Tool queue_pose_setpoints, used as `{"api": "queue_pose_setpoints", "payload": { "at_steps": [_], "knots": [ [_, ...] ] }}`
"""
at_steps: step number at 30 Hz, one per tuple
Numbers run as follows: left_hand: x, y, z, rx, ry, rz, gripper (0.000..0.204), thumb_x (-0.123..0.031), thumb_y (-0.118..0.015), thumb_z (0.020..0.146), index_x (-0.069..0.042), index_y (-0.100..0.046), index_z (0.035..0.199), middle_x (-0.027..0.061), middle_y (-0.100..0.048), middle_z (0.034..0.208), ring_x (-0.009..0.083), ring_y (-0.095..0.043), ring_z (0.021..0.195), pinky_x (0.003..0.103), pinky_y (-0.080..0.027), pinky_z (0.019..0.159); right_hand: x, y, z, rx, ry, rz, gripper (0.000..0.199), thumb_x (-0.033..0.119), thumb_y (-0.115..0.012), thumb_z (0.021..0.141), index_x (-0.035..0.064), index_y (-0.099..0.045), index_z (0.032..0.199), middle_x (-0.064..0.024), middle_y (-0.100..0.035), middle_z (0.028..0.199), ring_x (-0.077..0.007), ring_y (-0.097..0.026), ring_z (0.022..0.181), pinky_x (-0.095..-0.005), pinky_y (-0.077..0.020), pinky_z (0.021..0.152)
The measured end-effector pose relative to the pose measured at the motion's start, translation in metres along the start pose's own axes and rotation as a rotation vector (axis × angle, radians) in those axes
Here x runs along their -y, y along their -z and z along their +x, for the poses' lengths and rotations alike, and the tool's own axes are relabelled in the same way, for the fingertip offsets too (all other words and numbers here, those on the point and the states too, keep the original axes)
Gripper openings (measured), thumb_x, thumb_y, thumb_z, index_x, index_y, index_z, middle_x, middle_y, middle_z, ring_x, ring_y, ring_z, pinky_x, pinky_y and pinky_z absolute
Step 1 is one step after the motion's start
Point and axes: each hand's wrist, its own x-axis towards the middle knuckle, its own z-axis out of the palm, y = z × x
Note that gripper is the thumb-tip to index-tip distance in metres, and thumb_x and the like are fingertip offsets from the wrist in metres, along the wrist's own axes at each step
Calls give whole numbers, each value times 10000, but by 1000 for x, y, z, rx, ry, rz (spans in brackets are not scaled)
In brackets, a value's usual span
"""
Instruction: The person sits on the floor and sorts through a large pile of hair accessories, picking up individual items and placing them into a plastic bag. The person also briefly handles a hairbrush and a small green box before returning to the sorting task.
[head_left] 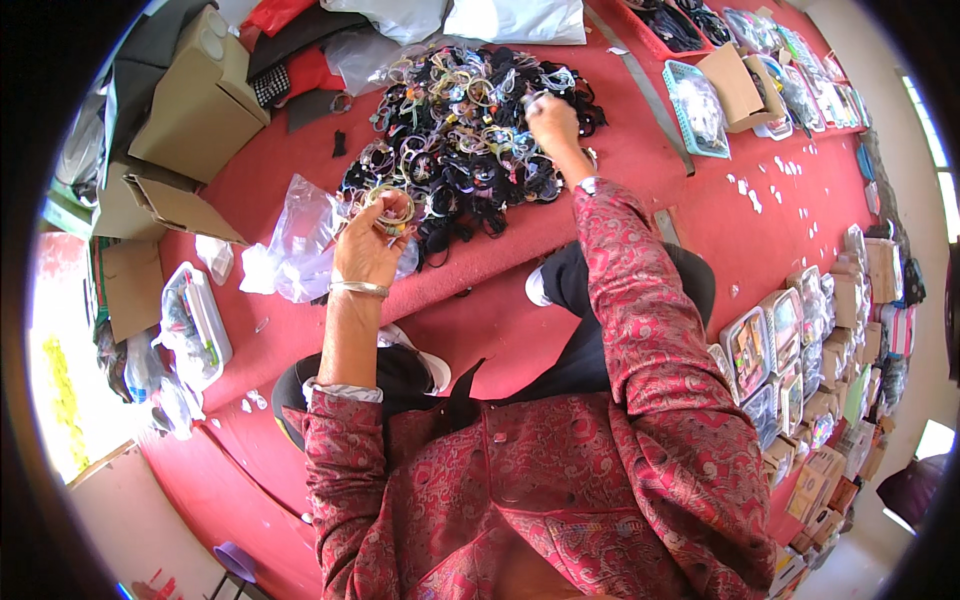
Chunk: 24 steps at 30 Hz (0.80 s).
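A large heap of hair ties (470, 130), black, cream, grey and clear with small coloured charms, lies on the red floor covering in front of me. My left hand (372, 240) is at the near left side of the heap, its fingers closed round a small bunch of pale cream hair ties (392, 205). At the heap's right side, my right hand (555, 122) reaches in with the fingers drawn together. Something small and pale shows at its fingertips, too blurred to name. A clear plastic bag (300, 240) lies beside my left hand.
Cardboard boxes (195, 110) stand at the left, near a white tray (208, 325) of packets. A teal basket (697, 110) and an open carton (740, 88) sit at the far right. Stacked trays and boxes (790, 340) line the right side. White scraps (750, 195) dot the floor.
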Motion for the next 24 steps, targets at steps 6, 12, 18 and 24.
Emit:
{"api": "queue_pose_setpoints", "payload": {
  "at_steps": [6,12,18,24],
  "knots": [
    [2,-1,1,-33,7,66,177,-162,-500,843,-56,-559,971,71,-594,948,162,-534,886,289,-399,729,-6,-25,-37,265,293,-340,189,158,-580,701,117,-622,882,-135,-545,975,-306,-592,833,-406,-489,704],
    [2,4,2,-44,-9,90,173,-173,-495,851,-58,-563,960,64,-597,931,160,-539,867,293,-395,730,-3,-10,-32,237,276,-191,119,167,-557,710,103,-618,790,-143,-562,879,-330,-584,787,-427,-480,662],
    [2,-1,3,-28,-8,107,175,-188,-487,855,-69,-565,958,51,-597,930,152,-538,873,292,-390,741,-42,18,14,114,-142,562,136,164,-587,719,45,-622,774,-77,-596,667,-181,-522,527,-307,-393,476],
    [1,4,1,49,-18,94,181,-187,-494,850,-64,-565,963,53,-592,946,149,-538,878,290,-391,742,-19,48,9,367,-344,875,94,131,-567,779,62,-610,825,13,-578,668,-54,-445,471,-198,-299,397]
  ]
}}
